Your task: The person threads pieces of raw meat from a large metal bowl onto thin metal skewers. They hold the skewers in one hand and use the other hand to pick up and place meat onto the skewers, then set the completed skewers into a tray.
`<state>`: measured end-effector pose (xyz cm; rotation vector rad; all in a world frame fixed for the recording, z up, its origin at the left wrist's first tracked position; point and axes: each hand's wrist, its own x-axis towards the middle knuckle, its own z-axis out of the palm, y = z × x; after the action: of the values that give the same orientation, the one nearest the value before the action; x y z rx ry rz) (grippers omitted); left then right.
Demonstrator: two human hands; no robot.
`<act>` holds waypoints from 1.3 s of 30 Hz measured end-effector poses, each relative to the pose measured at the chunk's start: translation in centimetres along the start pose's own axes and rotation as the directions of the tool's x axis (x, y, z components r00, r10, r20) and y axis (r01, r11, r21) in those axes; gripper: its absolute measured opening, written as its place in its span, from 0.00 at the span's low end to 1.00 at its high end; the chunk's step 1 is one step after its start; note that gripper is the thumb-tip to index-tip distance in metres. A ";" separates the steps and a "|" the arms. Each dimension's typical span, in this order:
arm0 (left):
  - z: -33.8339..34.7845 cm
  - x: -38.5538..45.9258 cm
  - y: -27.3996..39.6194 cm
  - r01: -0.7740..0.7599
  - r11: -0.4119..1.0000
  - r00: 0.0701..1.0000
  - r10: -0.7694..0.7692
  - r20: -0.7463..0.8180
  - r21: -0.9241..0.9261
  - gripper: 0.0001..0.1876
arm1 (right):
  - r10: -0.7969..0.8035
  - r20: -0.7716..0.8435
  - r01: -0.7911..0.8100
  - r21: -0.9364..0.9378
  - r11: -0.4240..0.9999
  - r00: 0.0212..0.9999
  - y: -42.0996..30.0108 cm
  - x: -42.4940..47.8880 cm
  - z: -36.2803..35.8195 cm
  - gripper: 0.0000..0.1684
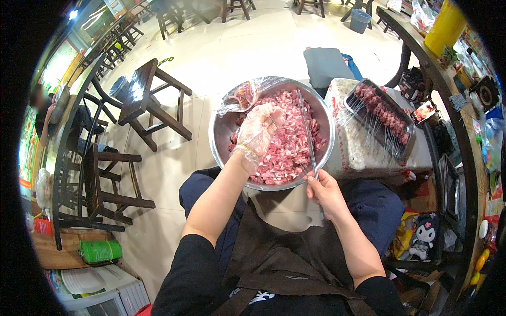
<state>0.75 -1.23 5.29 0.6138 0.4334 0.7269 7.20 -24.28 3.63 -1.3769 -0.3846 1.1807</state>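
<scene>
A wide steel bowl [331,138] full of small chunks of raw meat [282,158] stands before my knees. My left hand [259,128], in a clear plastic glove with a band at the wrist, reaches into the meat. A thin metal skewer [272,120] shows beside its fingers, which are partly hidden, so its grip is unclear. At the bowl's near right rim, my bare right hand [326,193] is closed around a long metal rod [307,126] that slants across the bowl. A clear plastic bag [243,96] with reddish and yellowish contents rests inside the far left rim.
To the right, a black tray [379,118] of skewered meat [381,112] sits on a white foam box [344,158], next to a lit phone [423,112]. Wooden stools [154,102] stand left on the tiled floor. A person [47,110] is at the far left table.
</scene>
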 end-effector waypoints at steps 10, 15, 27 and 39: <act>-0.3 0.1 0.5 0.222 0.873 0.962 -0.125 0.241 -0.434 0.11 | 0.038 0.114 -0.059 0.194 0.979 0.993 -0.5 -0.3 0.0 0.06; -1.4 1.1 0.1 0.131 0.903 0.948 0.008 0.319 -0.410 0.09 | 0.052 0.143 -0.080 0.202 0.976 0.988 0.0 -0.2 -0.2 0.06; -1.2 0.6 1.7 -0.038 0.994 0.981 0.017 0.194 0.105 0.07 | 0.037 0.106 -0.036 -0.013 0.999 0.994 -0.3 -0.2 0.0 0.07; -1.7 1.2 1.8 0.146 0.981 0.986 -0.155 0.062 0.125 0.10 | -0.072 0.060 0.071 0.020 0.997 0.996 0.7 0.0 0.5 0.08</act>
<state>-0.23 1.32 4.96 0.7097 0.4540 0.5358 6.50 -24.22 3.12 -1.3039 -0.4613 1.1663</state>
